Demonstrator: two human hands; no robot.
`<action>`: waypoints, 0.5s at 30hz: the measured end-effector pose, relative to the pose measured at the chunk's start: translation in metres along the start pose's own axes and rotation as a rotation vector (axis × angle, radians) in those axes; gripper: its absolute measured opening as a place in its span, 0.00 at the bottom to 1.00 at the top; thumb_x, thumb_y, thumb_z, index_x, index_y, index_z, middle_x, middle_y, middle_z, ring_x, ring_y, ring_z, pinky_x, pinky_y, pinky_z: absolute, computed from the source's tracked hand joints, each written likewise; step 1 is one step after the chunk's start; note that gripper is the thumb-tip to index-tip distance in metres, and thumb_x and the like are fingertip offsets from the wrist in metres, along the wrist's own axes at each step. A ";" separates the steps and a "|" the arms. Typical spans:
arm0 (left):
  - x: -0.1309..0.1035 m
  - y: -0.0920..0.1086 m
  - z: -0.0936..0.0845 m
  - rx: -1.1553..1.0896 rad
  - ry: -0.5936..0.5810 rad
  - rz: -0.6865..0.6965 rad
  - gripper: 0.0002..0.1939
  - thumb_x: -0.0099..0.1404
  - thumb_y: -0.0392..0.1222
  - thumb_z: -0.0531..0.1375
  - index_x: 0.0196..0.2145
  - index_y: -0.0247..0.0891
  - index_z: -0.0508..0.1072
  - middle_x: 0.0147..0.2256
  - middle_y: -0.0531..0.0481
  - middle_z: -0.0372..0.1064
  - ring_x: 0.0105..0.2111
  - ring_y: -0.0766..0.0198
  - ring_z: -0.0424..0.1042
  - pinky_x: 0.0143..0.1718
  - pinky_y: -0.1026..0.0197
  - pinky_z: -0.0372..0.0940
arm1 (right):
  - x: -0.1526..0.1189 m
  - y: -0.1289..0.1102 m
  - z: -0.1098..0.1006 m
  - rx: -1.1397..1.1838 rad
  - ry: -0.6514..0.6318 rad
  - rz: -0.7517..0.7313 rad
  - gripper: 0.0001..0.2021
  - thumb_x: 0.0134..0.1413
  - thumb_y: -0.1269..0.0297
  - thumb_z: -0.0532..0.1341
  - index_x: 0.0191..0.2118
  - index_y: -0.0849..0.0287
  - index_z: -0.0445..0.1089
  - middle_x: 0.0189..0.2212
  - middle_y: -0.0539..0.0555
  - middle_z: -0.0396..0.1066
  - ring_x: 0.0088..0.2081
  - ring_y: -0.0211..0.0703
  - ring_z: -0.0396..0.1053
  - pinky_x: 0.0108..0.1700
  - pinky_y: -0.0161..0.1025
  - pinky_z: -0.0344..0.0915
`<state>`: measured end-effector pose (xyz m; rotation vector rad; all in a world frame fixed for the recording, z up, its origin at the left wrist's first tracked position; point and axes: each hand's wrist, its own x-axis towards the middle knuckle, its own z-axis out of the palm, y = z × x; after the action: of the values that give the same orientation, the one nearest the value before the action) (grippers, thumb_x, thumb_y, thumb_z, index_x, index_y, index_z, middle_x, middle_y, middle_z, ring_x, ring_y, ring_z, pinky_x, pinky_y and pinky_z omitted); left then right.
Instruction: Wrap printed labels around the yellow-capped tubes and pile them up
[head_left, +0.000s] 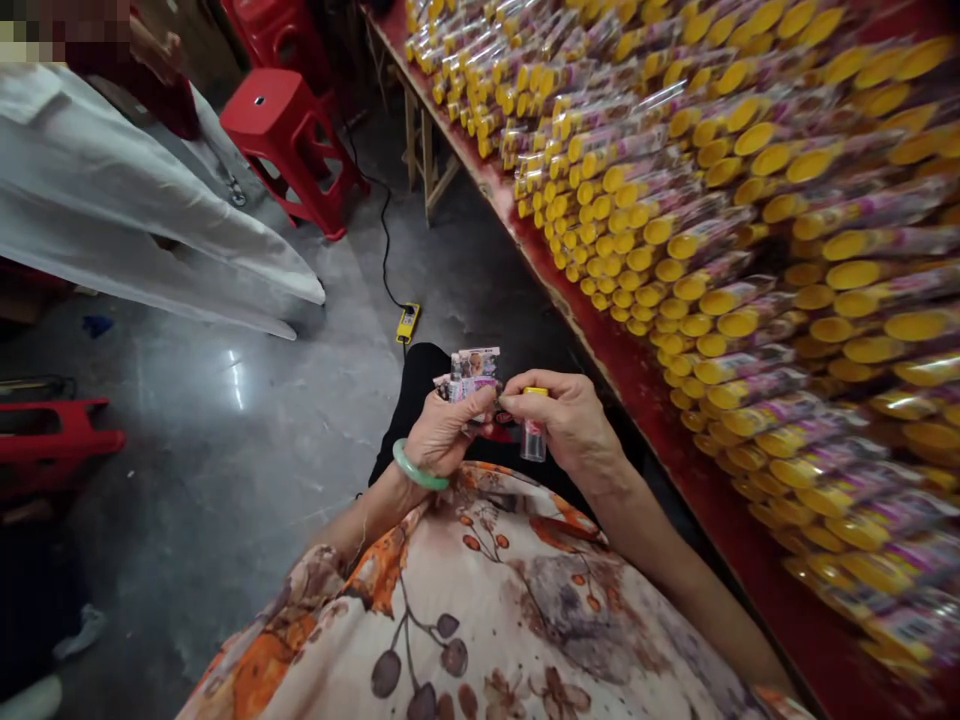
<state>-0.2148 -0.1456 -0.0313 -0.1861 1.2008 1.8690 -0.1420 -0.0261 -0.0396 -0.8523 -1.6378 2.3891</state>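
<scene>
My left hand (442, 430), with a green bangle (420, 468) at the wrist, is closed around a small bunch of printed paper labels (474, 372). Close beside it, my right hand (574, 415) grips a small clear tube with a yellow cap (533, 440). That tube hangs roughly upright, its cap end under my fingers. The fingertips of both hands meet at the edge of the labels, and what is pinched there is too small to make out. Both hands are above my lap, over a flower-patterned garment (480, 600).
At the right, a red table (540, 255) bears many stacked clear tubes with yellow ends (697, 300). A red stool (277, 130) and a yellow power socket (407, 323) with a black cable are on the floor ahead. A person in white trousers (150, 200) stands at the left.
</scene>
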 end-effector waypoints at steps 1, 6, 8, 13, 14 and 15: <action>0.001 0.002 0.000 -0.008 -0.003 -0.003 0.20 0.44 0.43 0.73 0.32 0.31 0.73 0.22 0.55 0.67 0.20 0.73 0.64 0.19 0.70 0.60 | 0.002 0.000 -0.001 0.022 -0.011 0.009 0.07 0.34 0.64 0.67 0.21 0.62 0.72 0.14 0.47 0.61 0.17 0.30 0.53 0.19 0.30 0.49; 0.004 0.010 -0.003 0.010 0.062 -0.031 0.20 0.47 0.41 0.71 0.37 0.32 0.74 0.30 0.51 0.73 0.24 0.69 0.70 0.21 0.68 0.66 | 0.009 0.000 -0.006 0.013 -0.036 0.022 0.08 0.33 0.63 0.67 0.21 0.62 0.71 0.13 0.46 0.59 0.16 0.31 0.52 0.18 0.30 0.47; 0.006 0.011 -0.005 0.050 0.085 -0.039 0.18 0.46 0.39 0.72 0.36 0.31 0.75 0.30 0.50 0.74 0.24 0.68 0.71 0.22 0.67 0.68 | 0.011 -0.001 -0.009 -0.042 -0.051 0.008 0.09 0.34 0.62 0.67 0.21 0.62 0.71 0.13 0.45 0.58 0.16 0.30 0.50 0.18 0.30 0.46; 0.014 0.016 -0.010 0.083 0.182 0.000 0.19 0.43 0.39 0.73 0.33 0.32 0.75 0.28 0.51 0.74 0.25 0.66 0.72 0.24 0.64 0.69 | 0.014 -0.006 -0.018 -0.070 -0.061 0.010 0.13 0.41 0.55 0.68 0.26 0.60 0.72 0.18 0.47 0.62 0.18 0.29 0.53 0.18 0.29 0.48; 0.015 0.017 -0.011 0.078 0.200 0.020 0.20 0.42 0.39 0.73 0.33 0.32 0.75 0.27 0.51 0.74 0.24 0.66 0.71 0.23 0.64 0.68 | 0.013 -0.007 -0.021 -0.036 -0.063 0.021 0.14 0.43 0.53 0.68 0.28 0.59 0.72 0.20 0.48 0.64 0.18 0.30 0.54 0.18 0.29 0.49; 0.016 0.018 -0.011 0.070 0.211 0.036 0.20 0.41 0.39 0.74 0.33 0.32 0.75 0.26 0.52 0.73 0.23 0.67 0.71 0.23 0.65 0.67 | 0.010 -0.008 -0.024 0.000 -0.074 0.034 0.15 0.44 0.52 0.68 0.30 0.59 0.72 0.22 0.49 0.65 0.19 0.30 0.55 0.18 0.28 0.50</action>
<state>-0.2407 -0.1476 -0.0334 -0.3317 1.4195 1.8706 -0.1399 0.0013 -0.0429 -0.8075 -1.6619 2.4722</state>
